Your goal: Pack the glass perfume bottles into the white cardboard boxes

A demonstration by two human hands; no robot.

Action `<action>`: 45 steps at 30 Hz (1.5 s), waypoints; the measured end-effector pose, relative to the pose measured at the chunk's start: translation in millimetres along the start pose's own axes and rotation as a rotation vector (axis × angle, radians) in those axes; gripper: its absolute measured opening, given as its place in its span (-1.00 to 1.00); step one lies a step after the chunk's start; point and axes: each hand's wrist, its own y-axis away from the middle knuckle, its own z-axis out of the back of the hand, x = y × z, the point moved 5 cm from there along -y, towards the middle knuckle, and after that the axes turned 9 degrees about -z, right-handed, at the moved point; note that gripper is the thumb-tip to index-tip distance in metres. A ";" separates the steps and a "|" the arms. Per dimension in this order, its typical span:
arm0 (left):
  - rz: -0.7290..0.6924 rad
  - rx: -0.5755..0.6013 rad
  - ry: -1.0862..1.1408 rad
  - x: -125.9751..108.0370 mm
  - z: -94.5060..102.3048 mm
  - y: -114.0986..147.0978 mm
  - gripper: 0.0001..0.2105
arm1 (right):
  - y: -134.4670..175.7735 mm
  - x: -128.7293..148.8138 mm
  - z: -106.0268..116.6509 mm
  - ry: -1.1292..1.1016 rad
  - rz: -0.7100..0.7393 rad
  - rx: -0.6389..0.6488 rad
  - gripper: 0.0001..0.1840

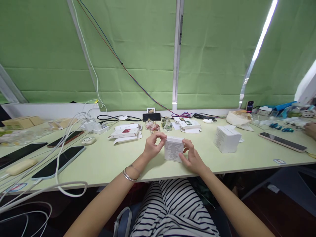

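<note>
A small white box [173, 150] with dense printed text on its near face stands upright near the table's front edge. My left hand [153, 146] pinches its top left corner between thumb and forefinger. On the other side, my right hand [192, 157] grips the right edge, thumb on the printed face and fingers at the upper corner. Behind the box are glass jars with reddish contents [152, 126] and glass jars with green contents [166, 123]. Flattened white cartons [126, 131] lie left of them, and more flattened cartons [189, 123] lie to the right.
Another white box [227, 139] stands to the right, near a cream bag [239, 119] and a phone [282, 141]. Phones and tablets [60, 161] with white cables [58, 164] cover the left side. A dark phone [151, 117] leans at the back. Another person's hand [310, 130] shows at the far right.
</note>
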 end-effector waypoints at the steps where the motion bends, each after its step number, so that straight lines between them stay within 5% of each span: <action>1: 0.005 0.000 -0.006 0.4 0.0 0.2 -0.96 | 0.1 0.0 0.1 0.003 0.001 -0.002 -0.41; 45: -0.039 0.044 -0.048 -0.8 1.1 1.0 -0.94 | 0.8 -0.9 -1.6 0.059 -0.052 0.055 -0.46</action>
